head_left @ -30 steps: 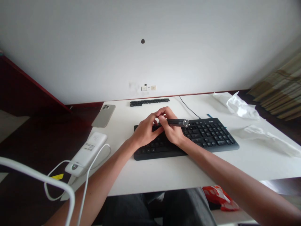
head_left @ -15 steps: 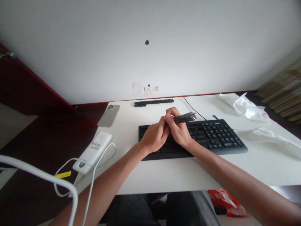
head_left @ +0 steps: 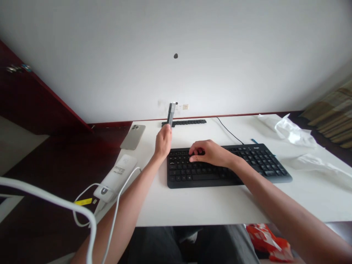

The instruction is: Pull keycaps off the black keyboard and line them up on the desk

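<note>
My left hand (head_left: 164, 141) is closed around a slim black bar-shaped tool (head_left: 171, 114) with a grey end. The tool stands nearly upright, beyond the left end of the black keyboard (head_left: 206, 176); its exact kind is not clear. My right hand (head_left: 210, 153) is over the keyboard's upper middle, fingers curled and thumb apart from them. Nothing shows in its grasp. Whether the fingertips touch the keys I cannot tell. A row of small black pieces like keycaps (head_left: 189, 122) lies along the table's back edge, partly behind the tool.
On the left of the white table (head_left: 203, 209) lie a phone (head_left: 133, 137) and a white power bank (head_left: 117, 178) with a white cable (head_left: 117, 207). Crumpled clear plastic (head_left: 295, 132) lies at the right. Behind the keyboard are its cord (head_left: 229, 131) and a small blue item (head_left: 254, 141).
My hands have come apart. My left hand has moved left and back, raising the tool upright. My right hand has let go of the tool and lies over the keys.
</note>
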The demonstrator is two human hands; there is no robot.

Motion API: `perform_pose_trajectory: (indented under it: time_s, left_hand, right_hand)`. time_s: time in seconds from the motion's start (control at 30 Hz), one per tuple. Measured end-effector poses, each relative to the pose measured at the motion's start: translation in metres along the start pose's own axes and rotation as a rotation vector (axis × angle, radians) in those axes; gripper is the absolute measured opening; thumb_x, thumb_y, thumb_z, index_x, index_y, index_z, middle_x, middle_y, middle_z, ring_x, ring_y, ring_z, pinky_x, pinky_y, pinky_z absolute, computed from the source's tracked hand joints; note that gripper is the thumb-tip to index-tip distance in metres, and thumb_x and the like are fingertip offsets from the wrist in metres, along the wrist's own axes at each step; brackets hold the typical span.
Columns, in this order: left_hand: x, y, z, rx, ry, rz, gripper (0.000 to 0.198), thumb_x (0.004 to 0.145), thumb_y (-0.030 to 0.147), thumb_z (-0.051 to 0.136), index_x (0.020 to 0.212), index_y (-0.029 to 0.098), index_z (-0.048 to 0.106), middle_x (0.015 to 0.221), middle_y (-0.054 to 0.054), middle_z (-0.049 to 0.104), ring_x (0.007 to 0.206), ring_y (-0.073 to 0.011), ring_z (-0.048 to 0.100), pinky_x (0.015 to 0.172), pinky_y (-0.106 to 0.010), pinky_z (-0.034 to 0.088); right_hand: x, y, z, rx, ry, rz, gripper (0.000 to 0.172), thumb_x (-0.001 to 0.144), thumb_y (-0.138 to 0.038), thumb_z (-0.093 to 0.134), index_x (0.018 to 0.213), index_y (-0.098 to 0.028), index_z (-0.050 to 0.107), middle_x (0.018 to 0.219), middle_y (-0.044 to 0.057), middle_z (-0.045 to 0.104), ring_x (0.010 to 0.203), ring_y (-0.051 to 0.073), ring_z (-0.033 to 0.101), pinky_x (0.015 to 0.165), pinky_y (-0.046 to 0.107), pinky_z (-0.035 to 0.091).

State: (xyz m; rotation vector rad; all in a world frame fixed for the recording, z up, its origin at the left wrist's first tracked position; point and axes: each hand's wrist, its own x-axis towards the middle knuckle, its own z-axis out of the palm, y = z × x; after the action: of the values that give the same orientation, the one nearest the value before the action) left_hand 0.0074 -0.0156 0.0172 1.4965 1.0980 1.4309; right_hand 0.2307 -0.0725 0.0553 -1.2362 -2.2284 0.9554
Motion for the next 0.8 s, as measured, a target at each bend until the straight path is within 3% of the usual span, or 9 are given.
perform_pose_trajectory:
  time_s: [0.13, 0.3, 0.4, 0.53, 0.7, 0.8]
  left_hand:
    - [0.009, -0.018, -0.004, -0.124, 0.131, -0.075, 0.064, 0.095, 0.082, 0.04, 0.078, 0.022, 0.048, 0.06, 0.006, 0.034, 0.051, -0.0098, 0.03, 0.046, -0.024, 0.026]
    - [0.019, -0.03, -0.007, -0.128, 0.277, -0.15, 0.067, 0.093, 0.085, 0.04, 0.077, 0.02, 0.05, 0.064, 0.004, 0.042, 0.054, -0.0092, 0.036, 0.048, -0.023, 0.027]
    - [0.022, -0.032, -0.007, -0.101, 0.301, -0.162, 0.066, 0.096, 0.083, 0.037, 0.077, 0.02, 0.051, 0.062, 0.005, 0.041, 0.053, -0.0097, 0.035, 0.049, -0.023, 0.027]
    - [0.021, -0.035, -0.007, -0.027, 0.295, -0.147, 0.064, 0.099, 0.08, 0.034, 0.077, 0.021, 0.05, 0.058, 0.005, 0.039, 0.05, -0.0108, 0.035, 0.049, -0.023, 0.027]
    - [0.02, -0.038, -0.006, 0.005, 0.268, -0.11, 0.064, 0.099, 0.079, 0.035, 0.08, 0.021, 0.052, 0.06, 0.005, 0.041, 0.052, -0.0115, 0.036, 0.05, -0.023, 0.028]
    - [0.02, -0.038, -0.007, -0.001, 0.25, -0.116, 0.064, 0.099, 0.079, 0.035, 0.08, 0.021, 0.053, 0.059, 0.005, 0.038, 0.052, -0.0116, 0.034, 0.05, -0.023, 0.026]
  right_hand:
    - [-0.002, -0.004, -0.006, -0.008, -0.106, 0.003, 0.025, 0.085, -0.046, 0.079, 0.093, -0.023, 0.078, 0.085, 0.002, 0.071, 0.076, 0.018, 0.062, 0.07, 0.031, 0.048]
    - [0.0, -0.002, -0.007, 0.035, -0.112, 0.077, 0.019, 0.087, -0.042, 0.076, 0.087, -0.023, 0.076, 0.08, 0.0, 0.073, 0.073, 0.017, 0.061, 0.067, 0.03, 0.047]
    - [0.009, -0.003, -0.012, 0.036, -0.064, 0.085, 0.016, 0.087, -0.039, 0.074, 0.086, -0.023, 0.077, 0.083, 0.001, 0.076, 0.077, 0.019, 0.066, 0.074, 0.032, 0.05]
    - [0.042, 0.006, -0.025, -0.027, 0.027, 0.069, 0.015, 0.087, -0.033, 0.07, 0.089, -0.021, 0.078, 0.089, 0.003, 0.08, 0.087, 0.021, 0.072, 0.084, 0.033, 0.053]
    - [0.098, 0.035, -0.037, -0.133, -0.14, 0.185, 0.016, 0.082, -0.024, 0.069, 0.092, -0.019, 0.08, 0.081, 0.004, 0.079, 0.076, 0.019, 0.071, 0.074, 0.03, 0.054]
    - [0.116, 0.042, -0.038, -0.164, -0.21, 0.252, 0.016, 0.083, -0.025, 0.069, 0.092, -0.019, 0.08, 0.081, 0.005, 0.079, 0.072, 0.018, 0.071, 0.068, 0.028, 0.054]
